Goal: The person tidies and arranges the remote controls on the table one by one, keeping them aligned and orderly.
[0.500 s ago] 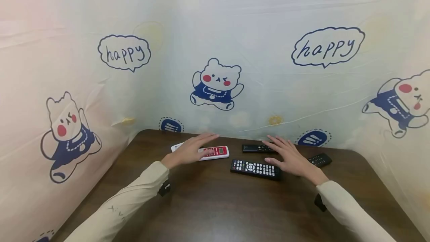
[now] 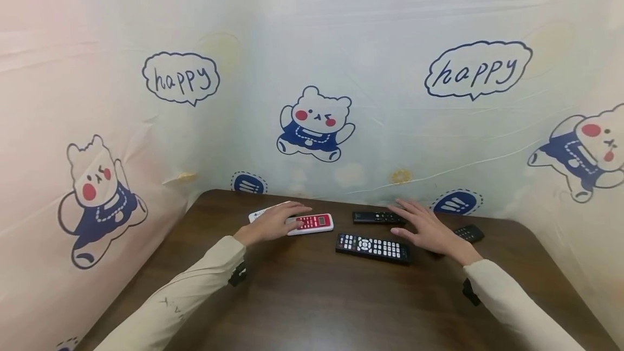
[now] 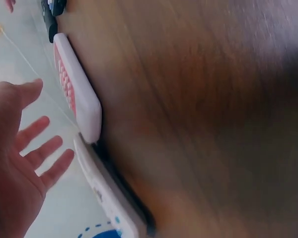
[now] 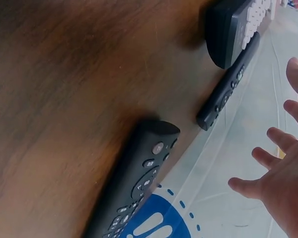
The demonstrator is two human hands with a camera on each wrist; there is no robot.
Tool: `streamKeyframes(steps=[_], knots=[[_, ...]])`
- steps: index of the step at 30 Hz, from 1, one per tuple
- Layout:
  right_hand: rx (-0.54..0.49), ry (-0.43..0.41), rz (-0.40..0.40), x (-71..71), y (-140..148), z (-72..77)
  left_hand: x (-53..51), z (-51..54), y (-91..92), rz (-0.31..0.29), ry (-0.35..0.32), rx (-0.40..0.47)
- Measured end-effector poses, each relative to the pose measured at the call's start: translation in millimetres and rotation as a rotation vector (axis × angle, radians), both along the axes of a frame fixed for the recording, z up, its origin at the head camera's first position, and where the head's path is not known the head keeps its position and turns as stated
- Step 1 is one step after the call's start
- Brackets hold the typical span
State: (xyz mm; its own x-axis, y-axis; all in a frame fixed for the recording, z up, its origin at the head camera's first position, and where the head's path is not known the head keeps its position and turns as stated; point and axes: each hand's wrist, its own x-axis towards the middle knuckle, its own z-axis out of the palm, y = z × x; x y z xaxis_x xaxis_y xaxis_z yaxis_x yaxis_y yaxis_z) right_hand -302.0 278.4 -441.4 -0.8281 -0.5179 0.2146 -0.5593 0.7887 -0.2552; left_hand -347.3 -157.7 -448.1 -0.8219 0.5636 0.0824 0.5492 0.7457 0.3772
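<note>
In the head view, my left hand (image 2: 270, 225) hovers over a white remote control (image 2: 257, 213) and a red-and-white remote control (image 2: 317, 223). The left wrist view shows its fingers apart from both. My right hand (image 2: 434, 234) is held above the table among three black remotes, fingers spread and holding nothing. A slim black remote (image 2: 368, 217) lies beyond its fingertips, partly covered by them. Nearer stands out a larger black remote (image 2: 372, 247) with white buttons. Behind the right wrist, another black remote (image 2: 470, 233) is partly hidden; its round buttons show in the right wrist view.
The remotes lie on a dark brown wooden table (image 2: 302, 297). A pale curtain (image 2: 380, 96) with printed bears and the word "happy" hangs closely around its back and sides. Each wrist carries a small black device below the sleeve.
The right hand has shifted slightly right and towards the person, uncovering more of the slim black remote. The left hand has sunk a little, its fingers drawn slightly back. The remotes lie as before.
</note>
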Motion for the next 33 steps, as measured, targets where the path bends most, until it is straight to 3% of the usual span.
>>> streamKeyframes(steps=[8,17,33], knots=[[0.015,-0.077,-0.005,-3.6,-4.8,-7.3,-7.0,-11.1,6.8,0.074,-0.020,0.023],[0.020,-0.104,0.010,2.8,-16.0,-11.0,-12.2,-20.2,10.9,0.159,-0.011,0.051],[-0.053,-0.275,0.074,4.1,-34.9,-16.4,-19.6,-11.7,18.7,0.201,-0.152,0.052]])
